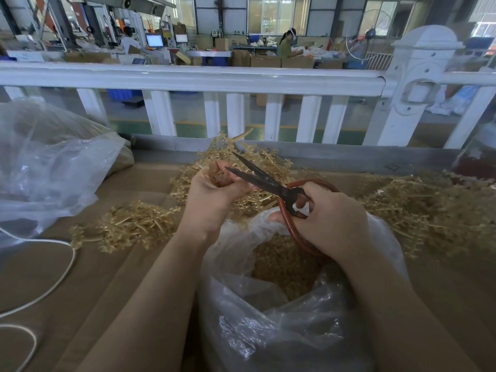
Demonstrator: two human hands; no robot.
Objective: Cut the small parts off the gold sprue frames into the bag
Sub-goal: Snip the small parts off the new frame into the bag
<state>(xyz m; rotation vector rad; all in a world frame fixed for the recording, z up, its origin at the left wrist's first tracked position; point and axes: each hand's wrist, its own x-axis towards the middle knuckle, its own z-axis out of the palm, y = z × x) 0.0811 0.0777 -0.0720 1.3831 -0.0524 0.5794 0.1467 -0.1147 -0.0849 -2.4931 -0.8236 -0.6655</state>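
My left hand (212,196) grips a gold sprue frame (216,171) above the table, its stem poking out of my fist. My right hand (330,218) holds black scissors (261,178) by their red loop handles, blades parted and pointing left at the frame. Directly below both hands, a clear plastic bag (268,312) stands open with many small gold parts (284,267) inside. Loose gold sprue frames lie in piles on the cardboard: one at the left (134,226), one behind my hands (241,154), one at the right (429,208).
A large crumpled clear bag (45,167) fills the left side. A white cord (53,269) loops over the cardboard surface (88,296) at the lower left. A white railing (214,79) runs behind the table. Workers, boxes and machines stand far back.
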